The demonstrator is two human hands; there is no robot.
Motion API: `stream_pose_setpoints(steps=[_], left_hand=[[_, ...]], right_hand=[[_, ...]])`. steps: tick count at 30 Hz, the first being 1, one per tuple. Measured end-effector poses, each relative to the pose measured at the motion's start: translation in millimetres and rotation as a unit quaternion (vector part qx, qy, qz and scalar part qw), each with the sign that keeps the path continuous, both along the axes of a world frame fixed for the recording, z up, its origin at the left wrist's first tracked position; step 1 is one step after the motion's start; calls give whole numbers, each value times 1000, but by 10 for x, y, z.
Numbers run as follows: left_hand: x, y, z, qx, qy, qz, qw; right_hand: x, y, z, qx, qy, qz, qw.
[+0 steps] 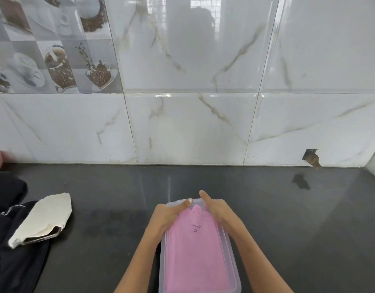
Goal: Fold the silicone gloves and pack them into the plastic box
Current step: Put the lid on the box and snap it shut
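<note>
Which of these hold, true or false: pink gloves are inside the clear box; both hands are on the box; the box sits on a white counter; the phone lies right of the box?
1. The pink silicone gloves lie inside the clear plastic box. True.
2. The left hand and right hand both touch the box at its far end. True.
3. The box sits on a white counter. False: the dark grey counter.
4. The phone lies right of the box. False: the phone under torn white paper is to its left.
</note>
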State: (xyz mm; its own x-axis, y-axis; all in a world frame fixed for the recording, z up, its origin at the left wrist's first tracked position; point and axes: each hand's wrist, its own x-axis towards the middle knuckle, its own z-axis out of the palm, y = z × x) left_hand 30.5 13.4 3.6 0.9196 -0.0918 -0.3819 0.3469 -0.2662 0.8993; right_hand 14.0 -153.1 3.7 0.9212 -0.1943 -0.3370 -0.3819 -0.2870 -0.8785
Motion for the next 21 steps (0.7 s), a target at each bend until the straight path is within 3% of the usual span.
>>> stream_pose_setpoints(steps=[6,13,21], left_hand=[[9,-7,-29,-52,-115,21,992],[72,2,-114,-55,-159,9,986],[119,-1,-158,-50,-177,1,983]], right_hand=[[-33,-1,-53,35,-96,14,995],[-21,3,-79,68,-190,-10,979],[19,-16,-127,62,-190,-16,980]])
